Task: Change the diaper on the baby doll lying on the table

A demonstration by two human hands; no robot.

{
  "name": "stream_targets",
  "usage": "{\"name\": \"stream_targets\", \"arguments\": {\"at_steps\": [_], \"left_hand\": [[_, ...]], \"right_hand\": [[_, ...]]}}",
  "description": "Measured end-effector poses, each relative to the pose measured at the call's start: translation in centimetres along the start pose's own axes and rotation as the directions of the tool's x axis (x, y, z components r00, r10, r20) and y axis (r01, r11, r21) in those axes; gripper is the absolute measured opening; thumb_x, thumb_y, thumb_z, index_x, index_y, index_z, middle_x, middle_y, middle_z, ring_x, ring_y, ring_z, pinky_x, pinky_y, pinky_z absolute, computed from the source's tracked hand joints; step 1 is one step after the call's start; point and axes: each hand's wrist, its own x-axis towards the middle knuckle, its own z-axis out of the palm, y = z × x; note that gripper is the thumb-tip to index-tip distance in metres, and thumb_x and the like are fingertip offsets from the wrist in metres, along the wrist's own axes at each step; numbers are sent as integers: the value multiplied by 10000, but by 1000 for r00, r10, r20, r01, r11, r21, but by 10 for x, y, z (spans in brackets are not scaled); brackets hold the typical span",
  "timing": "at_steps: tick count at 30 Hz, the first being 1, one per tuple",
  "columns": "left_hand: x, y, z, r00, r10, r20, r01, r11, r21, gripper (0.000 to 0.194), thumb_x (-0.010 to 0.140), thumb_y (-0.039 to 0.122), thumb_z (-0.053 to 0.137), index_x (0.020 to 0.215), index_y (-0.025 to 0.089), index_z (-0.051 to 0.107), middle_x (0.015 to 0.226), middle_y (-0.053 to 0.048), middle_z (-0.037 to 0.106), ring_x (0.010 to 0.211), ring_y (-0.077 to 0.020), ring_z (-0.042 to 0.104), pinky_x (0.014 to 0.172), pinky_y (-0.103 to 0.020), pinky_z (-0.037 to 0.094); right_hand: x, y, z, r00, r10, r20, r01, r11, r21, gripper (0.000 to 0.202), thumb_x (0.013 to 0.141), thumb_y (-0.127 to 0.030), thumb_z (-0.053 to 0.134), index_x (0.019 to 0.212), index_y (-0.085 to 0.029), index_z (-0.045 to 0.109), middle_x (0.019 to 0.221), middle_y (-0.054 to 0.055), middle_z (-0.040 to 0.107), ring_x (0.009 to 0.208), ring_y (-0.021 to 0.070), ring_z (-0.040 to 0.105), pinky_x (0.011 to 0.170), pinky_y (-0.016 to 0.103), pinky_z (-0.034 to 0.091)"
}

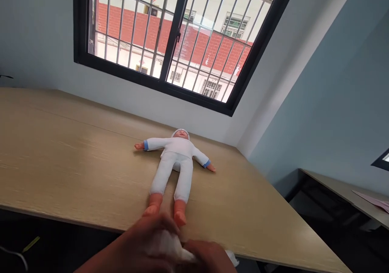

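Note:
Both my hands are close together at the bottom of the view, just in front of the table's near edge, smeared by motion. My left hand (146, 246) has its fingers curled round a bunched white cloth (167, 244). My right hand (211, 256) is closed on the right part of that cloth, and a white end sticks out beyond it. What kind of cloth it is cannot be made out. Just beyond them a baby doll (178, 146) lies on its back, arms spread, in a white suit with blue cuffs. My left hand overlaps its feet in the view.
The doll lies on a wooden table (75, 163) that stands against the wall under a barred window (170, 86). To the right is another table (334, 183) with a pink sheet (372, 200) on it. A yellow strip (31, 243) shows below the left table edge.

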Motion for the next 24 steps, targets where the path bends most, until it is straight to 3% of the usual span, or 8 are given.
{"name": "stream_targets", "arguments": {"at_steps": [2, 3, 6, 8, 12, 15, 20, 24], "left_hand": [[0, -4, -12, 984, -122, -130, 103, 984, -145, 243, 743, 332, 749, 948, 245, 651, 1007, -5, 688, 939, -209, 663, 801, -253, 538], [1, -6, -18, 955, -206, -214, 152, 957, -246, 219, 788, 390, 699, 937, 238, 651, 973, -7, 690, 969, -213, 649, 836, -258, 519], [8, -14, -29, 796, -415, -440, 191, 863, -467, 268, 820, 419, 657, 999, 220, 648, 1118, -36, 670, 1145, -230, 570, 978, -272, 438], [15, -20, -32, 732, -554, -397, 193, 727, -659, 311, 817, 343, 660, 1092, 206, 616, 1214, -63, 638, 1205, -231, 539, 1031, -298, 410], [26, -29, -31, 674, -719, -170, 165, 371, -914, 198, 936, 237, 459, 1099, 188, 561, 1146, -80, 651, 1076, -166, 620, 965, -297, 470], [30, -29, -26, 679, -731, -71, 174, 254, -952, 167, 962, 217, 420, 993, 179, 579, 1085, -63, 663, 1000, -152, 649, 895, -282, 504], [33, -23, -4, 694, -708, 131, 245, 62, -968, 179, 928, 188, 492, 800, 139, 606, 705, -21, 643, 636, -153, 634, 687, -274, 515], [37, -22, 15, 799, -531, 283, 248, -138, -959, 280, 926, 354, 532, 904, 103, 652, 768, -88, 681, 718, -216, 650, 736, -335, 517]], "right_hand": [[-1, 8, -3, 996, -56, -66, 56, 998, -13, 152, 815, -372, 658, 863, -250, 735, 866, 46, 696, 839, 241, 643, 769, 278, 488], [0, 11, -5, 992, -87, -88, 87, 996, 1, 165, 836, -362, 640, 904, -243, 732, 926, 58, 686, 884, 236, 636, 807, 278, 483], [5, 20, -7, 985, -155, -76, 163, 980, 110, 211, 886, -351, 594, 1025, -252, 717, 1066, 63, 641, 974, 199, 616, 887, 261, 463], [10, 25, -7, 984, -165, -61, 173, 973, 154, 230, 901, -348, 578, 1063, -251, 709, 1117, 67, 626, 1034, 194, 595, 933, 265, 447], [18, 28, -5, 979, -203, -16, 203, 965, 164, 259, 890, -352, 595, 1090, -230, 706, 1227, 87, 606, 1170, 229, 539, 1019, 313, 405], [20, 24, -2, 962, -269, -53, 274, 928, 253, 275, 882, -390, 604, 1066, -218, 715, 1230, 85, 610, 1163, 238, 550, 1009, 312, 413], [24, 15, 4, 923, -329, -201, 385, 815, 433, 343, 867, -500, 606, 999, -200, 708, 1041, 78, 653, 1111, 257, 574, 986, 323, 427], [23, 9, 5, 909, -349, -230, 418, 754, 506, 369, 871, -532, 593, 1030, -217, 702, 1111, 74, 638, 1199, 274, 526, 1033, 338, 396]]}}
